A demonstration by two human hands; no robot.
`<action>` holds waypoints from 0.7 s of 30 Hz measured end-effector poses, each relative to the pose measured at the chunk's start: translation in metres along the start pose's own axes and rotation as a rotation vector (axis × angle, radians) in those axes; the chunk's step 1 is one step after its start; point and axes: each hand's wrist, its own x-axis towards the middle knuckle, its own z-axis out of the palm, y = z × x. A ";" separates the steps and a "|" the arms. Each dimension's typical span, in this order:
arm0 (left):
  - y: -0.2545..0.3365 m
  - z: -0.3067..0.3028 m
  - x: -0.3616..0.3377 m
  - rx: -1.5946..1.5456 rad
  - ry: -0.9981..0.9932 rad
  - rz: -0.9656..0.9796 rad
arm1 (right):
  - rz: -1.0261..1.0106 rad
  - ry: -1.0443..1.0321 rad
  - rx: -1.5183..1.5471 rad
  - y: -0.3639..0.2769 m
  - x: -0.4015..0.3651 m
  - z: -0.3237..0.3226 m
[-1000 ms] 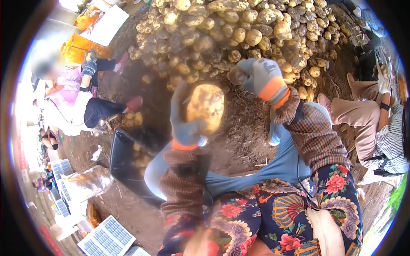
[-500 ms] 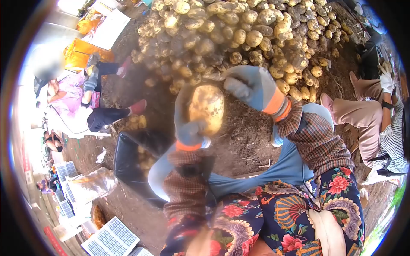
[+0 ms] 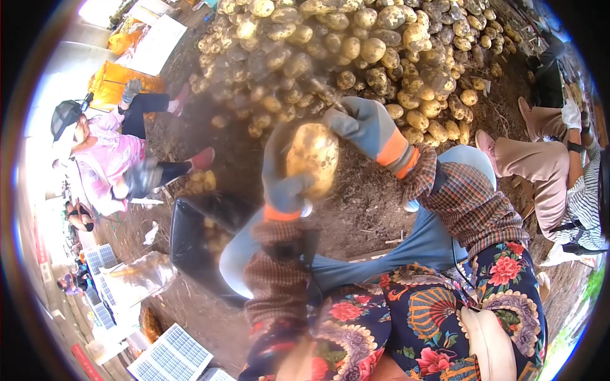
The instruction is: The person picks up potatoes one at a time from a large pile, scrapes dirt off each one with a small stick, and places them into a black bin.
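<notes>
A large, pale yellow potato (image 3: 312,159) with brown dirt spots is gripped in my left hand (image 3: 283,181), its gloved fingers wrapped round the left side and the thumb across the lower front. My right hand (image 3: 363,126), in a blue-grey glove with an orange cuff, is closed just beyond the potato's upper right. A thin, blurred brownish thing shows above those fingers; I cannot make out what it is or whether they hold it. Past both hands lies a big heap of potatoes (image 3: 372,49), many of them muddy.
Left of my knee stands an open black bag (image 3: 194,244) with potatoes in it. A person in pink (image 3: 105,149) sits at the left, another in brown trousers (image 3: 530,171) at the right. Printed sheets (image 3: 170,354) and an orange bag (image 3: 121,82) lie at the left.
My right hand has moved slightly left and down, closer to the potato. The potato has shifted a little right in my left hand. At the left, the person in pink has moved an arm.
</notes>
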 end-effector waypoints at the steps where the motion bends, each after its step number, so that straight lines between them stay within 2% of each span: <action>1: 0.002 0.003 0.000 -0.027 0.020 -0.024 | -0.059 -0.013 -0.091 -0.004 -0.001 -0.002; 4: -0.001 0.003 0.001 -0.142 0.047 -0.103 | -0.346 0.009 -0.307 0.005 0.004 0.005; 5: 0.000 0.003 -0.003 -0.238 0.113 -0.171 | -0.301 0.083 -0.268 0.017 0.014 0.005; 6: 0.001 0.006 0.000 -0.254 0.096 -0.144 | -0.179 0.119 -0.271 0.029 0.024 -0.003; 8: 0.005 -0.013 0.010 -0.393 -0.010 -0.193 | -0.110 0.311 -0.244 0.045 0.041 -0.018; 9: 0.005 -0.022 0.007 -0.394 0.093 -0.146 | -0.027 0.322 -0.107 0.036 0.038 -0.023; 11: -0.008 -0.068 0.013 -0.317 0.274 -0.184 | 0.145 0.329 0.170 0.000 0.034 -0.037; 12: -0.024 -0.094 0.015 -0.280 0.370 -0.205 | 0.172 0.313 0.194 -0.009 0.031 -0.042; 14: -0.080 -0.142 0.010 0.105 0.590 -0.211 | 0.233 0.284 0.237 -0.018 0.023 -0.056; 15: -0.097 -0.144 0.018 -0.352 0.778 -0.325 | 0.288 0.291 0.277 -0.017 0.019 -0.061; 17: -0.159 -0.183 0.007 -0.399 0.859 -0.480 | 0.387 0.306 0.356 -0.013 0.011 -0.074; 19: -0.240 -0.238 -0.029 -0.210 0.714 -0.765 | 0.393 0.299 0.493 -0.006 0.002 -0.086; 21: -0.316 -0.292 -0.076 -0.431 0.292 -0.975 | 0.542 0.392 0.556 -0.004 -0.002 -0.091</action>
